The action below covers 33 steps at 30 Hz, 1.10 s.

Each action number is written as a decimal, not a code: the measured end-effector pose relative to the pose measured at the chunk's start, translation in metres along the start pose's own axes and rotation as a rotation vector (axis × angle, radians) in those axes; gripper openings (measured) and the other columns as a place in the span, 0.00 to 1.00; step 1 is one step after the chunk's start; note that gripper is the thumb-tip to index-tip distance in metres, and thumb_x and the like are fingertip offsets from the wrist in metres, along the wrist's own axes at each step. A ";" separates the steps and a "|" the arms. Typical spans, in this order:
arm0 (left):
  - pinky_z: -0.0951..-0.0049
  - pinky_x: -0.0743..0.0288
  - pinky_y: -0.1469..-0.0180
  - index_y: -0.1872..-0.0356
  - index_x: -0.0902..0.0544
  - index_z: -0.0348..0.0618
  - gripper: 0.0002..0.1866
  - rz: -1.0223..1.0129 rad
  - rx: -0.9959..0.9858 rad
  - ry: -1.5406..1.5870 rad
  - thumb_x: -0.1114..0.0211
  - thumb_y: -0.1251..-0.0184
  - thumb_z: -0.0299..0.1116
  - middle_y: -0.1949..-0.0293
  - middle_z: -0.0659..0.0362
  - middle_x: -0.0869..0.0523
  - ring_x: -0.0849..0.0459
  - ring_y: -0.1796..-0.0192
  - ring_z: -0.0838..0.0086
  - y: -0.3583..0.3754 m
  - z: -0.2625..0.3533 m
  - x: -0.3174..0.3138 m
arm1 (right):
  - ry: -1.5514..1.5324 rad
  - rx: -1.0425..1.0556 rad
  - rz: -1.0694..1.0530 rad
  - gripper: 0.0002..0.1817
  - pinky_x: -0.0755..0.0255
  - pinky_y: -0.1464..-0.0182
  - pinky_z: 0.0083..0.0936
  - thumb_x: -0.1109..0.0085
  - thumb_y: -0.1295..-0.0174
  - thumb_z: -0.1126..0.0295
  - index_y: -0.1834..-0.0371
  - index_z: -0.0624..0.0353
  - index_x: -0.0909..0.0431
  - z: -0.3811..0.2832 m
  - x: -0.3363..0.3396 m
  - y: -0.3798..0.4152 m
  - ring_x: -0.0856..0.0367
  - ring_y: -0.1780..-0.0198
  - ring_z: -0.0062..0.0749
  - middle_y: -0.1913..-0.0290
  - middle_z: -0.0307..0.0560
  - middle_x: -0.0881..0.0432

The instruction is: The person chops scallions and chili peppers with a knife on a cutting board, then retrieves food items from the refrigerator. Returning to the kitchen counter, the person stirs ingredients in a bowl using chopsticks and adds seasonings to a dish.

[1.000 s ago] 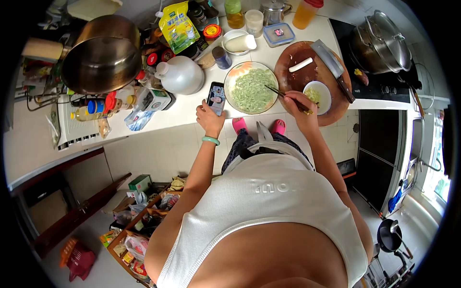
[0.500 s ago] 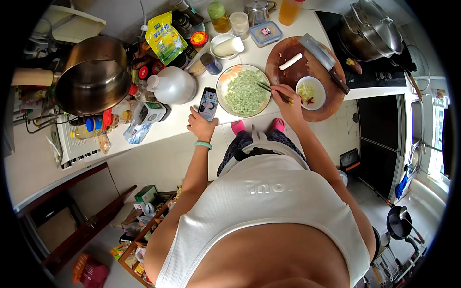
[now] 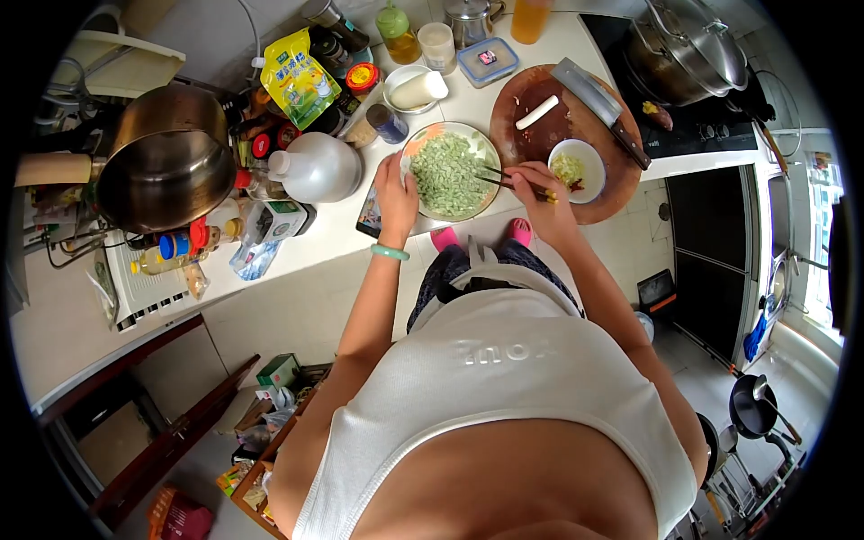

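The biggest change is at the left hand (image 3: 396,193): a second ago it held the phone (image 3: 368,220) up at the edge of the surface (image 3: 324,229), and now the phone lies flat there, half hidden under the wrist, while the hand has gone to the left rim of the plate (image 3: 450,171), fingers curled loosely against it. That reads to me as steadying the plate so the food can be worked, with both hands now given over to the dish. The right hand (image 3: 537,193) has swung left too; a second ago it was over the small bowl (image 3: 577,169), and now it is closed around a pair of chopsticks (image 3: 497,177) whose tips lie over the plate's right side. Going by size: the big steel pot (image 3: 166,166) on the left is smooth and dull-shiny; the round cutting board (image 3: 562,135) is dark reddish wood, carrying a broad cleaver (image 3: 596,103) with a dark handle and a pale white stick of something I can't place. The jug (image 3: 317,166) is milky plastic, squat and rounded. The plate is a shallow ceramic round with an orange-patterned rim, heaped with pale green, chopped-looking pieces. The bowl is white and holds a little yellowish-green bits with a speck of red. On the left wrist sits a smooth green bangle (image 3: 389,253).
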<state>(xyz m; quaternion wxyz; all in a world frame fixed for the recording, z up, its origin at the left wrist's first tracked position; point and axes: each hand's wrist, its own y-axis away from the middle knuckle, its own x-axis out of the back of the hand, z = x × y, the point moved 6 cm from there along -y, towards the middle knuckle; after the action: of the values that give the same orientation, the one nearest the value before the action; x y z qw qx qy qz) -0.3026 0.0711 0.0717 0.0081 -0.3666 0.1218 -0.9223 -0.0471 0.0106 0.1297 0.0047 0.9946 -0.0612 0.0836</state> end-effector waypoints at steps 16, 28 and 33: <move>0.65 0.44 0.30 0.35 0.31 0.34 0.27 -0.052 0.257 0.409 0.61 0.22 0.46 0.35 0.45 0.29 0.33 0.32 0.56 0.003 -0.023 -0.011 | -0.025 -0.091 -0.098 0.08 0.26 0.63 0.16 0.40 0.38 0.77 0.58 0.65 0.17 -0.002 -0.026 0.008 0.22 0.67 0.17 0.62 0.44 0.13; 0.57 0.33 0.37 0.40 0.29 0.31 0.23 -0.032 0.007 -0.135 0.47 0.29 0.37 0.41 0.39 0.25 0.26 0.40 0.48 -0.008 0.002 -0.023 | 0.229 0.331 -0.282 0.07 0.24 0.59 0.29 0.42 0.39 0.76 0.59 0.66 0.20 -0.032 -0.045 0.007 0.18 0.62 0.45 0.60 0.54 0.17; 0.57 0.32 0.39 0.42 0.28 0.30 0.22 0.078 -0.017 -0.187 0.46 0.30 0.36 0.44 0.38 0.23 0.25 0.43 0.47 -0.006 0.012 -0.023 | 0.130 0.205 -0.576 0.08 0.24 0.55 0.32 0.43 0.38 0.76 0.59 0.67 0.21 -0.039 -0.062 0.024 0.18 0.57 0.46 0.58 0.55 0.17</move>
<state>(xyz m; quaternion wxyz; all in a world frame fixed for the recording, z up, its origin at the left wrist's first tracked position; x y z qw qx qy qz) -0.2772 0.0766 0.0660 0.0519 -0.4461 0.1426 -0.8820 -0.1168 -0.0055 0.1583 -0.0682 0.9589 0.2322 0.1479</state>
